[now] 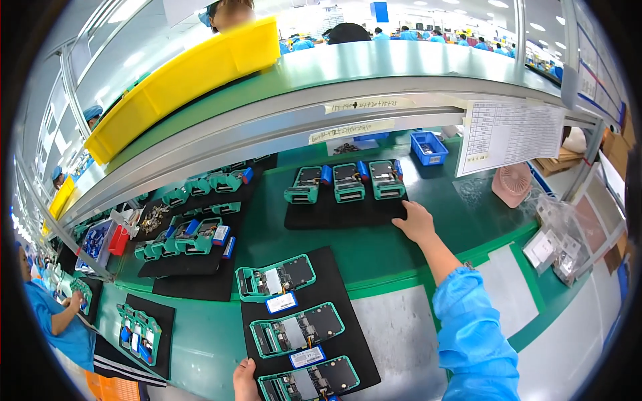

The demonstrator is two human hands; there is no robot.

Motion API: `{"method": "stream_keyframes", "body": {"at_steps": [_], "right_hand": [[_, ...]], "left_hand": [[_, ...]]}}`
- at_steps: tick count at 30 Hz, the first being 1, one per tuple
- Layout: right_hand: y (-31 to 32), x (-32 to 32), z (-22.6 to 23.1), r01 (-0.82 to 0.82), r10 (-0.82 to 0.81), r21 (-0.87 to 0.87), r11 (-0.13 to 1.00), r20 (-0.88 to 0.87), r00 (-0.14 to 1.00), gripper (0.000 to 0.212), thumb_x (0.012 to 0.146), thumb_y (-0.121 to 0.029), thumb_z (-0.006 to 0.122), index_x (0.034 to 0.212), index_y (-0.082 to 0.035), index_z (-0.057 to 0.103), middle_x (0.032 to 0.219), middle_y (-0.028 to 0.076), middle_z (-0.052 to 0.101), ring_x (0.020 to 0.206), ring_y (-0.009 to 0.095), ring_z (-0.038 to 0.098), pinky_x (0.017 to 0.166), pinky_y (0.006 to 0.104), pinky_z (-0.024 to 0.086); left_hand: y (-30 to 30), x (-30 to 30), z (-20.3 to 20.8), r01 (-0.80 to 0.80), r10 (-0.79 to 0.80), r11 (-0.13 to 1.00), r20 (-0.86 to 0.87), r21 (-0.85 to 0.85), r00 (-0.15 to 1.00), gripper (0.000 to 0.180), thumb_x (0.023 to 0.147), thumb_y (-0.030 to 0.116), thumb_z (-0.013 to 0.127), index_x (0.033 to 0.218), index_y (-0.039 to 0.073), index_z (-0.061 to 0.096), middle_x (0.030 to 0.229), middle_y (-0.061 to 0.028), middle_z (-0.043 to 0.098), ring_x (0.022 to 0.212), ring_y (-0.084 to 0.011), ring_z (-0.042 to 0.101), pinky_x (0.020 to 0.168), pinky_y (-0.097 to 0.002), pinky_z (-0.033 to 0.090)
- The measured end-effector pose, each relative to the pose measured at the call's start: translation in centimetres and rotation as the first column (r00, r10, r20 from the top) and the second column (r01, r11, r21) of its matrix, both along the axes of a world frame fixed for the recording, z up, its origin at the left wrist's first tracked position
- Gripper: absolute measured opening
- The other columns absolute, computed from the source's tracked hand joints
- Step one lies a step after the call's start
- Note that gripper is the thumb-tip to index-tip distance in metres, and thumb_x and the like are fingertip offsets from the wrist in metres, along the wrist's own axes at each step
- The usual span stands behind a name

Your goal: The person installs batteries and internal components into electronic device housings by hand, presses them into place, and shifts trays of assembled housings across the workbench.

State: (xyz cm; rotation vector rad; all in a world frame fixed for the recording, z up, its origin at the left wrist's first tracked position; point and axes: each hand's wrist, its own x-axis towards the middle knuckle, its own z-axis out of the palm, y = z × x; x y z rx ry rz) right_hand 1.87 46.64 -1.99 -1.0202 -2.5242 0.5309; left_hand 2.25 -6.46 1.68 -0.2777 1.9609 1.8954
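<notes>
My left hand [245, 379] is at the left edge of the near black mat [321, 264], its fingers closed against that edge and partly cut off by the picture's rim. On this mat lie three opened green device housings [297, 329] with circuit boards, wired to blue battery packs with white labels [307, 357]. My right arm reaches forward, and my right hand [416, 222] has its fingers closed at the front right corner of the far black mat [321, 217]. Three more green housings [348, 182] with blue battery packs [362, 170] stand in a row on that mat.
More housings [195, 235] sit on black mats at the left, near a red bin [118, 240]. A co-worker [57, 321] handles a housing at far left. A metal shelf [401, 93] with a yellow bin [194, 80] crosses above. A blue bin [429, 148] and pink fan [512, 185] stand right.
</notes>
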Motion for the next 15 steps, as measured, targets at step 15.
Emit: {"method": "stream_keyframes", "body": {"at_steps": [15], "right_hand": [[-6.4, 12.9, 4.7, -0.305, 0.155, -0.314, 0.899, -0.424, 0.892, 0.044, 0.089, -0.020, 0.066, 0.130, -0.008, 0.055, 0.130, 0.014, 0.056, 0.119, 0.025, 0.056, 0.094, 0.0384, 0.047]], "left_hand": [[13.6, 3.7, -2.0, -0.134, -0.070, 0.781, 0.299, 0.610, 0.952, 0.025, 0.104, 0.015, 0.040, 0.127, 0.008, 0.045, 0.127, -0.0104, 0.056, 0.112, -0.0288, 0.058, 0.098, -0.0497, 0.047]]}}
